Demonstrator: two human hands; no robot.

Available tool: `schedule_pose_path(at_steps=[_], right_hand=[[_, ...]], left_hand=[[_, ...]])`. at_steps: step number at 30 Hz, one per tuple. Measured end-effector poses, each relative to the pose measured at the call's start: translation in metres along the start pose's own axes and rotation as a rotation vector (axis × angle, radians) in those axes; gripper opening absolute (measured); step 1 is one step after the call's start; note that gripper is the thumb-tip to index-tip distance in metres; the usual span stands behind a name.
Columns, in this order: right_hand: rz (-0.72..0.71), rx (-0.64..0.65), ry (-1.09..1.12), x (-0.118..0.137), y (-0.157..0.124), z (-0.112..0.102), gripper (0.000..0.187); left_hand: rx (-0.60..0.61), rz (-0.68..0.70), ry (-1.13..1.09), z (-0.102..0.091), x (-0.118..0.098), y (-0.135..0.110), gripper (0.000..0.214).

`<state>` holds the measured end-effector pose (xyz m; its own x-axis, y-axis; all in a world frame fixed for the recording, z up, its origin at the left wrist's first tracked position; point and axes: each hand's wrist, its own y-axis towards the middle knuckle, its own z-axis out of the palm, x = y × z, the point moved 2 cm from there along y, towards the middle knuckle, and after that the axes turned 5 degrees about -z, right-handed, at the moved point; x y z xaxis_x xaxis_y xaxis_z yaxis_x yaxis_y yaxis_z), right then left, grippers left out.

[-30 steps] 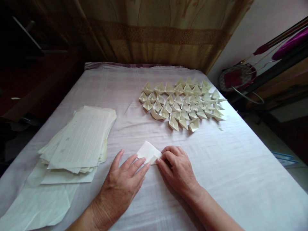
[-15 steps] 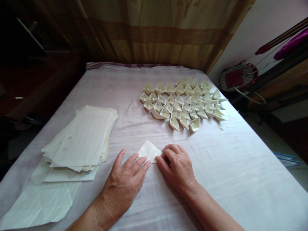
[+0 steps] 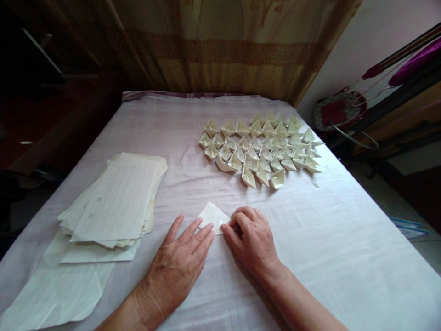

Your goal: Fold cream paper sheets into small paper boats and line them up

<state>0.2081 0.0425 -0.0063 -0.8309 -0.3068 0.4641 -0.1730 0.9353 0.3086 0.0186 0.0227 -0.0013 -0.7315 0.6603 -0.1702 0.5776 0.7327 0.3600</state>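
A small folded piece of white paper (image 3: 212, 216) lies on the cloth between my hands, one corner pointing away from me. My left hand (image 3: 181, 255) is spread flat, its fingertips resting on the paper's left and near edge. The fingers of my right hand (image 3: 253, 236) are bent and pinch the paper's right corner, with the thumb on top. That corner is partly hidden under the fingers. Beyond the hands, several folded paper boats (image 3: 258, 147) stand in close rows.
To the left lies a stack of printed sheets (image 3: 113, 197), with a thin translucent sheet (image 3: 58, 285) under its near end. A pale checked cloth (image 3: 165, 128) covers the surface. Behind it hangs a brown curtain (image 3: 220, 50); a handbag (image 3: 339, 110) is beyond the right edge.
The view has shifted slightly. My left fingers stay on the paper and my right hand keeps its pinch; the folded paper looks the same.
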Motion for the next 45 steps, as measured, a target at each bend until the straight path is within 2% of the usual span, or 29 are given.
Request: schedule_pose_path(at_steps=[10, 17, 25, 30, 34, 38, 42, 44, 45], right_hand=[[-0.010, -0.021, 0.000, 0.000, -0.001, 0.002, 0.014], [0.024, -0.023, -0.063, 0.006, 0.000, 0.002, 0.018], [0.002, -0.046, 0.080, -0.003, -0.008, 0.000, 0.006], [-0.042, -0.029, 0.158, -0.012, -0.007, 0.001, 0.009], [-0.120, 0.027, 0.245, -0.022, -0.002, 0.000, 0.012], [-0.186, 0.000, 0.250, -0.028, -0.004, -0.004, 0.015], [-0.172, -0.141, 0.120, -0.014, -0.019, -0.010, 0.020], [-0.153, -0.120, 0.065, 0.001, -0.028, -0.010, 0.025], [-0.147, -0.068, 0.040, 0.008, -0.031, -0.009, 0.027]], left_hand=[[0.025, -0.033, -0.029, -0.001, 0.001, 0.002, 0.035], [0.037, -0.039, -0.042, -0.001, 0.003, 0.002, 0.035], [0.006, -0.063, -0.105, -0.002, 0.006, 0.006, 0.031], [0.032, -0.019, -0.066, -0.003, 0.007, 0.005, 0.036], [0.054, -0.063, -0.085, 0.001, 0.010, 0.003, 0.038], [0.127, -0.088, -0.111, 0.003, 0.013, 0.003, 0.039], [0.091, -0.117, -0.120, 0.005, 0.011, 0.004, 0.037], [0.052, -0.136, -0.115, 0.006, 0.006, 0.004, 0.036], [0.029, -0.145, -0.104, 0.007, 0.003, 0.005, 0.035]])
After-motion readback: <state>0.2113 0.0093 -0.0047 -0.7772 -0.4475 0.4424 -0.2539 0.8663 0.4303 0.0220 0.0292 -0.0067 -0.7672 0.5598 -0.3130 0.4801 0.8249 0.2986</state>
